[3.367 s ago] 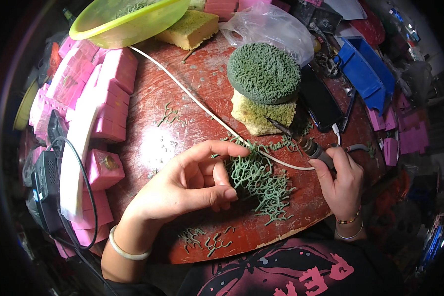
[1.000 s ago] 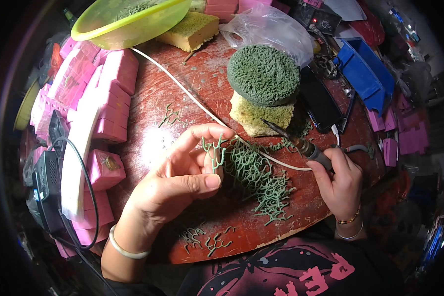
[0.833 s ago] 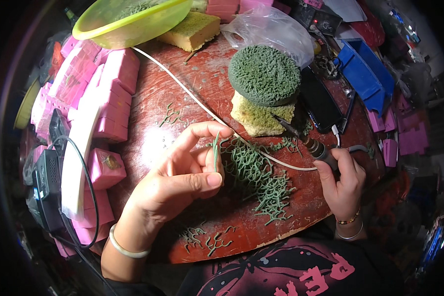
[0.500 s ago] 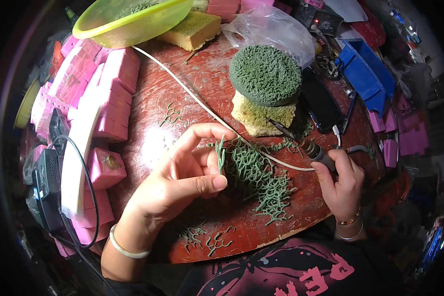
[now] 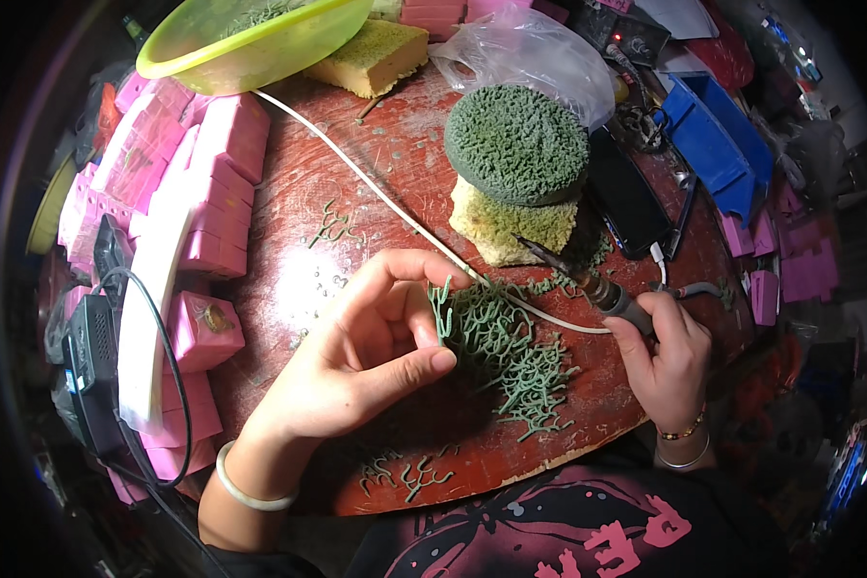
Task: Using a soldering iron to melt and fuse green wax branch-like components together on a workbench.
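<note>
My left hand [image 5: 352, 352] is pinching a small green branched piece [image 5: 441, 308], held upright just above the table. Beside it spreads a pile of similar green twiggy pieces [image 5: 525, 361], partly behind my fingers. In my right hand [image 5: 672, 361] is a soldering iron [image 5: 602, 289], gripped by its dark handle. Its thin tip points up and left, in front of a yellowish sponge [image 5: 486, 231]. A round, rough-topped green block [image 5: 517, 144] rests on that sponge.
Stacked pink blocks [image 5: 217, 231] and a white lamp [image 5: 154, 318] line the left side. A white cable [image 5: 356, 173] crosses the red table [image 5: 289, 183]. At the back are a yellow-green basin [image 5: 260, 58] and another sponge [image 5: 376, 58]; a phone [image 5: 629, 207] and blue tray [image 5: 713, 140] lie right.
My left hand has shifted slightly right, and the green piece in it has turned a little, showing its prongs more spread. The soldering iron's tip has edged slightly left.
</note>
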The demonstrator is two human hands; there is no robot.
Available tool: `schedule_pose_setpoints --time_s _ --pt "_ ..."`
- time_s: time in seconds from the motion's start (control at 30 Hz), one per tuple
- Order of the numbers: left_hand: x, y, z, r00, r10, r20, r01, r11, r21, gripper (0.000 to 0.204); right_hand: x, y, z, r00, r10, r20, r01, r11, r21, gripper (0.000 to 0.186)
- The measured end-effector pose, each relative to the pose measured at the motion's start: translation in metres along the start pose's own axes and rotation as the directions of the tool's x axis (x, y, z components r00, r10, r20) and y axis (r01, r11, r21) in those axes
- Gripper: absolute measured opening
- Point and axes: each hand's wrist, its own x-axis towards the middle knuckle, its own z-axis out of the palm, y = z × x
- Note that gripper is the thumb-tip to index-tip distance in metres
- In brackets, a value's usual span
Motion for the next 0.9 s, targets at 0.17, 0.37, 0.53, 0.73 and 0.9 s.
schedule_pose_setpoints --time_s 0.17,0.37,0.53,0.73,0.9 --pt "-0.0003 -0.0005 -0.0014 1.0 0.013 0.015 -0.014 1.0 0.026 0.044 -0.0013 0.0007 -0.0004 0.999 0.0 -0.047 0.001 1.0 0.021 0.027" --pt "-0.0003 -0.0009 -0.0006 1.0 0.02 0.014 -0.02 1.0 0.01 0.044 -0.0005 -0.0002 -0.0004 1.0 0.012 0.009 -0.012 1.0 -0.004 0.027" --pt "0.0002 -0.0021 -0.0016 0.999 0.032 0.028 -0.033 0.999 0.01 0.044 -0.0005 0.0006 -0.0009 1.0 -0.008 -0.007 0.008 1.0 -0.002 0.027" --pt "0.0006 -0.0009 -0.0004 1.0 0.016 0.023 -0.017 0.999 0.037 0.044 -0.0002 -0.0001 -0.0012 1.0 -0.007 0.005 0.007 1.0 0.002 0.027" --pt "-0.0003 -0.0012 0.0028 1.0 0.004 -0.021 -0.004 0.999 0.041 0.044 -0.001 0.0015 -0.0006 1.0 -0.011 0.003 0.011 1.0 0.001 0.027"
